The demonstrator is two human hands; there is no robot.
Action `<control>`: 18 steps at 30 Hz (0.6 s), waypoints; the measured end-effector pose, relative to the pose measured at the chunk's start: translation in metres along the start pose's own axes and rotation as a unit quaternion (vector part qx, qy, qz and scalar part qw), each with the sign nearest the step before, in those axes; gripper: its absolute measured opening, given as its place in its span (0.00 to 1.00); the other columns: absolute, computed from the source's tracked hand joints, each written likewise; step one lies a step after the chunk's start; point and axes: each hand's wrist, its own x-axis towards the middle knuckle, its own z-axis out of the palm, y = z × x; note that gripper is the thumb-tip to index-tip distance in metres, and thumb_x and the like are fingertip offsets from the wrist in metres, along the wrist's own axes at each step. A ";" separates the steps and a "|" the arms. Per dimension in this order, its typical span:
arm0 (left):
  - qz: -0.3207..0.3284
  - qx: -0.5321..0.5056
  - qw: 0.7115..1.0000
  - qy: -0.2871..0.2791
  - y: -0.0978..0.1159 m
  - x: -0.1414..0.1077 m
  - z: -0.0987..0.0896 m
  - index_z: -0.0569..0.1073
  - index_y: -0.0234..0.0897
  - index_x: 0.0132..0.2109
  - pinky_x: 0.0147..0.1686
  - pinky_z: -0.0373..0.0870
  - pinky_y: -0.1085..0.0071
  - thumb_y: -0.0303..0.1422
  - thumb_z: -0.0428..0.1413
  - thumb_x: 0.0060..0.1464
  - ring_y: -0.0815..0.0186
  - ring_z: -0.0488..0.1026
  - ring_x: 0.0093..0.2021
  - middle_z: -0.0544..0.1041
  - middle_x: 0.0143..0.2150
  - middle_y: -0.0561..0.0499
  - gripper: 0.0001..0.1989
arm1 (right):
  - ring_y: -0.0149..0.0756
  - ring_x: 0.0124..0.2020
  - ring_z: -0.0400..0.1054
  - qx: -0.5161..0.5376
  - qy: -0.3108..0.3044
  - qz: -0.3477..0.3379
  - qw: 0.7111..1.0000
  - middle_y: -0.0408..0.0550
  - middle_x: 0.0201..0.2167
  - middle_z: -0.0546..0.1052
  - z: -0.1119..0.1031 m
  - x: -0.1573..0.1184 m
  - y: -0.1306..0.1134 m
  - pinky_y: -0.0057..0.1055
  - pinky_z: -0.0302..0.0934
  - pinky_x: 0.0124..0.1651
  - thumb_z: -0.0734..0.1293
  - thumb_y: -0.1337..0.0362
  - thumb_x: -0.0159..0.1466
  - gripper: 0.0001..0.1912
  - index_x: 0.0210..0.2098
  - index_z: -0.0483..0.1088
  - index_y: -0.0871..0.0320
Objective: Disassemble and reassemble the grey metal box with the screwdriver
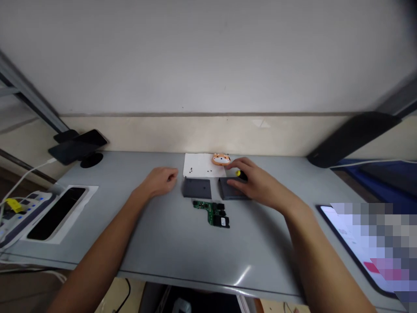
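Note:
My left hand [163, 180] rests on the desk with its fingers curled in, and nothing shows in it. My right hand [256, 176] reaches over the right-hand dark grey casing half [226, 191], thumb and forefinger apart. A black tool with a yellow end [239, 173] sits inside its grasp, most of it hidden by the hand. Between the hands lies another dark grey casing half [197, 188]. Nearer me is a green circuit board [210, 213] with black connectors. Behind the casing, several tiny dark screws [190, 170] are scattered on a white sheet [198, 161].
An orange and white animal-faced case [221, 159] stands at the sheet's far edge. At left are a phone [58, 213], a power strip [29, 208] and a dark device on a stand [81, 145]. A lit tablet [352, 243] lies right; a dark upright panel [353, 137] leans behind.

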 end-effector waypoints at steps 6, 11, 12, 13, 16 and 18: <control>-0.002 -0.015 0.999 -0.033 0.007 -0.002 -0.008 0.70 0.39 0.31 0.33 0.60 0.68 0.27 0.44 0.61 0.64 0.66 0.28 0.72 0.29 0.52 0.13 | 0.42 0.47 0.73 0.065 -0.218 -0.028 0.973 0.48 0.58 0.73 0.005 -0.022 -0.036 0.37 0.68 0.49 0.69 0.54 0.65 0.23 0.59 0.69 0.44; 0.035 -0.114 0.992 0.039 0.003 0.000 -0.009 0.73 0.41 0.57 0.53 0.68 0.65 0.28 0.43 0.66 0.61 0.74 0.49 0.76 0.51 0.47 0.20 | 0.41 0.48 0.73 0.075 -0.275 -0.033 0.958 0.46 0.60 0.71 0.013 -0.027 -0.038 0.37 0.67 0.50 0.71 0.53 0.62 0.31 0.64 0.65 0.40; 0.017 -0.125 0.991 0.041 0.000 0.000 -0.008 0.74 0.42 0.57 0.51 0.69 0.66 0.30 0.45 0.66 0.62 0.75 0.47 0.77 0.48 0.48 0.19 | 0.42 0.49 0.72 0.069 -0.276 -0.029 0.958 0.46 0.60 0.71 0.013 -0.026 -0.037 0.37 0.67 0.50 0.72 0.54 0.62 0.31 0.64 0.65 0.40; -0.005 -0.138 0.990 0.039 -0.003 0.000 -0.006 0.74 0.42 0.57 0.47 0.71 0.67 0.31 0.47 0.66 0.62 0.75 0.43 0.77 0.44 0.49 0.18 | 0.42 0.49 0.72 0.061 -0.276 -0.023 0.959 0.46 0.60 0.71 0.014 -0.026 -0.036 0.37 0.67 0.51 0.72 0.54 0.62 0.31 0.64 0.65 0.40; -0.051 -0.163 0.985 0.027 -0.013 0.001 -0.002 0.75 0.42 0.56 0.39 0.70 0.69 0.33 0.49 0.65 0.63 0.77 0.39 0.78 0.37 0.51 0.17 | 0.43 0.49 0.71 0.031 -0.268 0.005 0.963 0.46 0.58 0.71 0.016 -0.023 -0.037 0.37 0.67 0.50 0.71 0.54 0.63 0.28 0.62 0.66 0.42; -0.047 -0.144 0.988 0.038 -0.019 0.002 0.000 0.76 0.41 0.56 0.43 0.71 0.68 0.33 0.49 0.66 0.61 0.78 0.42 0.80 0.40 0.49 0.16 | 0.42 0.47 0.71 0.020 -0.271 0.022 0.962 0.46 0.57 0.70 0.017 -0.022 -0.039 0.38 0.67 0.49 0.70 0.53 0.63 0.27 0.61 0.67 0.43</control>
